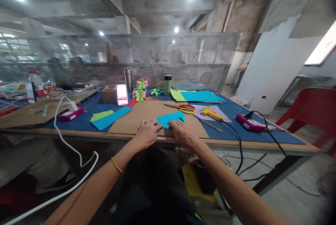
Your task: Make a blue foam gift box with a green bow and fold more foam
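Observation:
A piece of blue paper point(169, 118) lies on the brown cardboard sheet point(128, 124) at the table's front edge, its upper right corner looking folded. My left hand point(148, 132) is closed on the paper's left end, thumb and fingers pressed together. At its lower right edge, my right hand point(182, 132) grips the same paper with bent fingers. Just beyond lie red and yellow scissors point(187, 108), blades pointing left. A yellow glue gun point(212, 113) rests on a lilac sheet point(198, 110), with a metal blade-like tool point(210, 124) in front of it.
Blue strips point(111, 118) over green paper lie left; more blue sheets point(202, 96) lie back right. Purple power sockets point(70, 114) point(250, 123) with cables flank the work area. Behind stand a green flask point(167, 85), a steel flask point(128, 79), paper flowers point(139, 93) and a cardboard box point(109, 94).

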`<state>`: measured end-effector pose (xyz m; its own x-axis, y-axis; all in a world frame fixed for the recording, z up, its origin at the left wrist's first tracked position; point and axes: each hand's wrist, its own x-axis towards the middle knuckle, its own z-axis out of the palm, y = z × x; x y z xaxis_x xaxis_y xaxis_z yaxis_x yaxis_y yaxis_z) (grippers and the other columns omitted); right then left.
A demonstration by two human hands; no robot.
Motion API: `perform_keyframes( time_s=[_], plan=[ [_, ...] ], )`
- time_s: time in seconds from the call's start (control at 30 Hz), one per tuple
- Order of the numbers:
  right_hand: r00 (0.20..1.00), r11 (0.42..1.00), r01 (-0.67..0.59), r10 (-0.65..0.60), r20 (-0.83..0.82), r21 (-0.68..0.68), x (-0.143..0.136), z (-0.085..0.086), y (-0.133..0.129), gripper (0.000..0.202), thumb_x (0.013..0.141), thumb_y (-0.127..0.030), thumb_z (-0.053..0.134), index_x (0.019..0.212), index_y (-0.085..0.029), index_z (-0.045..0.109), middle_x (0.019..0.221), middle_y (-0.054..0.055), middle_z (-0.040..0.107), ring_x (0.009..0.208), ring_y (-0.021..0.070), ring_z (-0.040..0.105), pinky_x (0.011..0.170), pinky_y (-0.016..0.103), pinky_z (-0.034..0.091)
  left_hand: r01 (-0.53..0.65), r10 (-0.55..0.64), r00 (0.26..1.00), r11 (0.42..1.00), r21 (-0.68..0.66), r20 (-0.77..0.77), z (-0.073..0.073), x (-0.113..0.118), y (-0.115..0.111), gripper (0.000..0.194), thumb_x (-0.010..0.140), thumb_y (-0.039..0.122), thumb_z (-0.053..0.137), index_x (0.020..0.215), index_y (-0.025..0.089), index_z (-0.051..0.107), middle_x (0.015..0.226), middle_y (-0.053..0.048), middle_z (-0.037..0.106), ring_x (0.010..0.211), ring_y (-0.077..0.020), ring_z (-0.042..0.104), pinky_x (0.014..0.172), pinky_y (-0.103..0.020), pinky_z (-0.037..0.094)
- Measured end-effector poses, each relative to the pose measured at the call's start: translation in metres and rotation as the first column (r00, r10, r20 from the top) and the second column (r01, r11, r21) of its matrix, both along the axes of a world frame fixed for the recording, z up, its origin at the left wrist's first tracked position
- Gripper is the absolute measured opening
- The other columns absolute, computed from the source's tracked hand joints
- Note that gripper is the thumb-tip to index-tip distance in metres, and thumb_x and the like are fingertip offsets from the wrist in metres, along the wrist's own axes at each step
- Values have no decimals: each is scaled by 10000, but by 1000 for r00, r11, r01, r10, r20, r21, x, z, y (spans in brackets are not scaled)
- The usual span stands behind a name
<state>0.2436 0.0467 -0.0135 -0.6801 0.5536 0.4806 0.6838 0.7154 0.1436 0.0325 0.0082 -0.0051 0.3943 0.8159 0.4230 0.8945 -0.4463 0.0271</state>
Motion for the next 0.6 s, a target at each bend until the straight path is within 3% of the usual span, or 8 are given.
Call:
perform_keyframes(
  time_s=[0.17,0.33,0.5,0.6],
  plan=[
    [1000,999,-8,9,19,-35,5,5,-7,268,987,-118,427,1095,-179,665,915,73,641,835,187,524,734,293,346,39,-38,999,999,-33,16,-4,-4,1,382,963,148,405,1166,319,681,1124,-50,634,1029,-211,569,859,-364,340],
    [998,1000,11,-9,68,-26,2,4,-11,222,990,-242,516,1086,-218,715,942,86,623,844,204,478,694,300,319,15,-14,999,999,-46,29,-2,-1,0,364,933,136,436,1147,301,680,1121,-51,642,1046,-220,577,869,-369,356],
    [999,998,-39,37,-31,-52,5,0,-7,244,996,-243,517,1071,-250,748,957,77,627,852,194,480,700,294,333,-150,160,975,986,-73,153,3,17,7,188,928,231,488,962,197,670,1019,-68,672,995,-230,604,856,-364,403],
    [996,997,-61,57,-66,-53,6,-1,-8,225,986,-225,541,1035,-238,759,962,77,637,845,184,493,704,291,349,-212,232,960,968,-134,156,10,27,16,184,903,343,552,876,190,651,985,-75,684,1014,-256,600,863,-374,423]
  ],
)
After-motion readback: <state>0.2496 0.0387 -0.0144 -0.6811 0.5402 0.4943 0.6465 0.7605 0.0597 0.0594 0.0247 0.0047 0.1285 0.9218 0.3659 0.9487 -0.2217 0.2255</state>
